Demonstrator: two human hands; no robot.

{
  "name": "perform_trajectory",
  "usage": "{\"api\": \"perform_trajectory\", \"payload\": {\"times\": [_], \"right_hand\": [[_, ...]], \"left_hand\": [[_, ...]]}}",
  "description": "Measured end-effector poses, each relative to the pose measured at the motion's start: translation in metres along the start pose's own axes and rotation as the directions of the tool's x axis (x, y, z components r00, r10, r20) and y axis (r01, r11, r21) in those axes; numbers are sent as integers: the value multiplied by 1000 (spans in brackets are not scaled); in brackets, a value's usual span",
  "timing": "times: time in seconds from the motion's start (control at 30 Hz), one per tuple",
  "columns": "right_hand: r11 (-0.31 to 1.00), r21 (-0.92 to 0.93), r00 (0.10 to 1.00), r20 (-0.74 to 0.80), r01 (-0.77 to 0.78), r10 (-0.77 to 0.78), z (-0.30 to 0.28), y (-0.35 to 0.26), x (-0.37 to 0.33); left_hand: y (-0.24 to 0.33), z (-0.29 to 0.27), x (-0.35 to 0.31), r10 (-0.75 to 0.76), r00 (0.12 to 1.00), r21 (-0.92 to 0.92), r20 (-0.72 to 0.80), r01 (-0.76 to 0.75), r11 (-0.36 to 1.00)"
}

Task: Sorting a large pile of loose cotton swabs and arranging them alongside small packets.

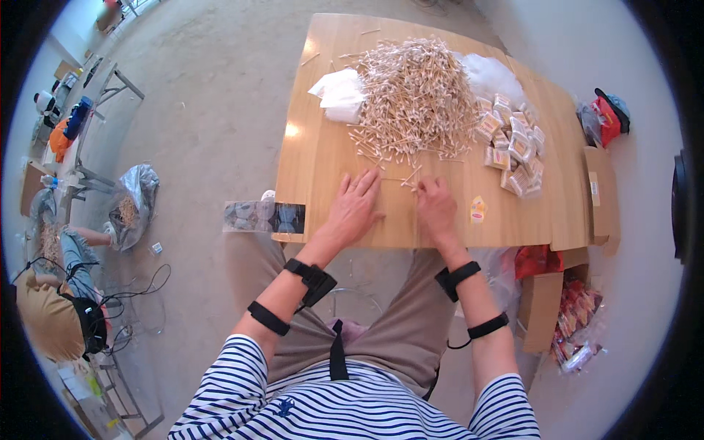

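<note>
Swab heap (419, 99) is sitting on table (317, 158). Left hand (356, 205) is lying flat nearside of heap, fingers outstretched; right hand (438, 210), also nearside, is bunching fingertips, can't tell if on anything. Packs (515, 150) are lying right of heap.

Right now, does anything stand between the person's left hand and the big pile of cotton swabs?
Nothing visible blocks it: between the left hand and the cotton swab pile are only tabletop and some loose swabs. The white plastic lies at the pile's left, off that path.
</note>
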State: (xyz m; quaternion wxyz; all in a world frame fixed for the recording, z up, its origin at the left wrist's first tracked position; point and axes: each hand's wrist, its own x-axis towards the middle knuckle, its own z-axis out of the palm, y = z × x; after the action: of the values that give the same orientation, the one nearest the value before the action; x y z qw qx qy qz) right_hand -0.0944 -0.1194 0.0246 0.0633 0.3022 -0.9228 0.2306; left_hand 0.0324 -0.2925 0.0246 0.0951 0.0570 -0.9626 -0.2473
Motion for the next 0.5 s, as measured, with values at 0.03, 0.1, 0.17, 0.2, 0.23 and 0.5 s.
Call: {"api": "perform_trajectory", "payload": {"times": [0.03,0.1,0.17,0.2,0.23,0.5], "right_hand": [[999,-28,999,29,-15,16,-2,5,6],[998,-52,997,64,-31,34,0,8,15],[996,-70,999,2,-50,50,3,7,21],[996,-68,999,4,-50,50,3,5,19],[998,-29,999,1,48,-48,5,3,16],[987,32,981,-115,160,-155,-2,-14,1]], "left_hand": [[0,-2,-12,19,1000,-10,20,-19,1000],[1,-10,-36,34,998,-19,44,-33,999],[0,-20,-54,111,992,-16,61,-110,994],[-1,-23,-58,109,992,-15,63,-108,994],[-1,-24,-60,120,989,-30,85,-118,993],[-13,-25,-44,82,994,-44,73,-79,996]]}}
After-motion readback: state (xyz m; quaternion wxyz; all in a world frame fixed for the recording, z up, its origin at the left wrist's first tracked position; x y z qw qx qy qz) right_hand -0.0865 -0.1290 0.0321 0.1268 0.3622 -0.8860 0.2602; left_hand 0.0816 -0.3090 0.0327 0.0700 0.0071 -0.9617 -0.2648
